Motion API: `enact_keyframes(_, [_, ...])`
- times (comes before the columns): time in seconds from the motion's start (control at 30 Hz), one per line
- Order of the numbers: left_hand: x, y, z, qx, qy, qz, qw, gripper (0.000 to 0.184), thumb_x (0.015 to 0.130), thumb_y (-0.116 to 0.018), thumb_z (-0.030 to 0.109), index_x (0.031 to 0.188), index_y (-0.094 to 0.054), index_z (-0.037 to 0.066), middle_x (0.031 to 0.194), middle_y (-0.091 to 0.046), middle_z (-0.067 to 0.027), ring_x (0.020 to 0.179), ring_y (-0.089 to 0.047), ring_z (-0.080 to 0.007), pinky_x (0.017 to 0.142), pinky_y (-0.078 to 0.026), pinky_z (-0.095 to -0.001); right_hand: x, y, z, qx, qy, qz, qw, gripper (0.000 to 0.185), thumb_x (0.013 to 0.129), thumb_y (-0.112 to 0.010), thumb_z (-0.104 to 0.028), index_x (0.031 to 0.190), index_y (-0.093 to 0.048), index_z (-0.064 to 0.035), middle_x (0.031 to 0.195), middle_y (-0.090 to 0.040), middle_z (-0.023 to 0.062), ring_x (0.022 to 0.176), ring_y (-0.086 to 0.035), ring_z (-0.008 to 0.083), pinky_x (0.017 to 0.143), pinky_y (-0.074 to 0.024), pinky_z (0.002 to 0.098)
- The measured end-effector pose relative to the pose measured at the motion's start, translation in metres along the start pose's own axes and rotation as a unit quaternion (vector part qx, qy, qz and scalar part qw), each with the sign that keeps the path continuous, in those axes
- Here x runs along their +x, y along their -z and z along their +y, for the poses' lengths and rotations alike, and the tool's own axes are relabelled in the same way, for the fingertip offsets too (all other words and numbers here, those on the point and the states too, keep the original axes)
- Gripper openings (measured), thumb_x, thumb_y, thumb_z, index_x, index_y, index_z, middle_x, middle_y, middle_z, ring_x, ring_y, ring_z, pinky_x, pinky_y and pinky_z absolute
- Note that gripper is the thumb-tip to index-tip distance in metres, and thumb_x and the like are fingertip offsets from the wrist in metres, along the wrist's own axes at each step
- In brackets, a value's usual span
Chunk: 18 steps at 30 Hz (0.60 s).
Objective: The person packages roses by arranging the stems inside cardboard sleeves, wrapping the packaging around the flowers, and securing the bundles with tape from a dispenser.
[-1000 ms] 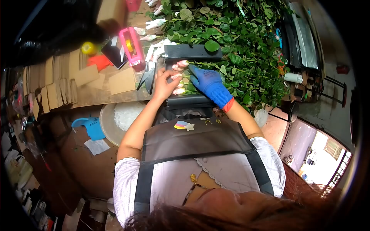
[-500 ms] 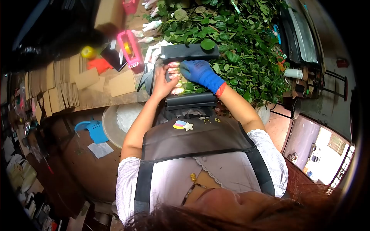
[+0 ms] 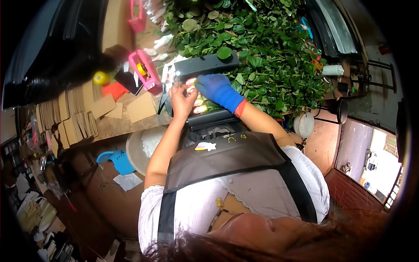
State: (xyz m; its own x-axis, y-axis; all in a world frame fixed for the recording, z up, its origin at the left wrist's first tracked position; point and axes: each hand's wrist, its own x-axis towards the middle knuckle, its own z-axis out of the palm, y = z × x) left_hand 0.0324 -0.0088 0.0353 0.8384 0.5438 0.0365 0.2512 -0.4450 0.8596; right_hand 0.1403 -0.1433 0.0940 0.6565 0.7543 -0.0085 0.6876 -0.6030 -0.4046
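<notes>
Pink-and-cream rose buds [image 3: 200,109] lie in a row between the two dark side walls of a black holder [image 3: 207,63], heads toward the left. My bare left hand [image 3: 181,101] is at the bud heads, its thumb and fingertips closed on one of the upper buds. My right hand [image 3: 219,91], in a blue glove with a red cuff, is closed around the upper roses just behind their heads. Its fingertips are partly hidden. The lower buds show beneath both hands.
Leafy rose stems [image 3: 262,56] are heaped behind and to the right. A pink tape dispenser [image 3: 148,72], cardboard pieces [image 3: 142,108], a yellow round object [image 3: 101,78] and white-wrapped heads [image 3: 163,41] are on the table. Below stand a pale bin [image 3: 136,146] and a blue dustpan [image 3: 120,160].
The view has turned slightly. My left fingers have come together at the upper buds, nearer the gloved hand. My right hand stays at the roses, now covering more of the upper ones.
</notes>
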Motion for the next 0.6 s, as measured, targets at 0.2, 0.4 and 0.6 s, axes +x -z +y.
enact_keyframes(0.2, [0.001,0.003,0.001,0.015,0.015,-0.021,1.000,0.039,0.075,-0.083,0.030,0.099,-0.073,0.000,0.125,-0.060,-0.0248,0.119,-0.052,-0.0388,0.103,-0.043,-0.0442,0.005,0.019,-0.004,-0.070,0.008,-0.074,0.995,0.026,0.089,-0.060,-0.036,0.096,-0.064,-0.0113,0.079,-0.070,0.0126,0.076,-0.069,0.0332,0.067,-0.0517,0.0477])
enact_keyframes(0.4, [0.000,0.002,0.006,0.010,0.012,-0.008,1.000,0.037,0.077,-0.082,0.031,0.099,-0.074,0.002,0.125,-0.060,-0.0258,0.119,-0.053,-0.0394,0.102,-0.044,-0.0434,0.000,0.008,-0.008,-0.112,0.074,-0.015,0.991,0.029,0.088,-0.060,-0.023,0.116,-0.065,-0.0152,0.097,-0.067,0.0101,0.087,-0.067,0.0296,0.074,-0.0517,0.0429])
enact_keyframes(0.6, [0.003,0.005,0.001,0.003,0.015,-0.030,0.999,0.037,0.077,-0.082,0.030,0.100,-0.074,0.003,0.121,-0.061,-0.0253,0.114,-0.056,-0.0395,0.100,-0.045,-0.0434,-0.004,0.002,-0.010,-0.113,0.097,-0.009,0.989,0.033,0.087,-0.060,-0.017,0.120,-0.064,-0.0147,0.102,-0.064,0.0096,0.095,-0.065,0.0298,0.079,-0.0514,0.0416])
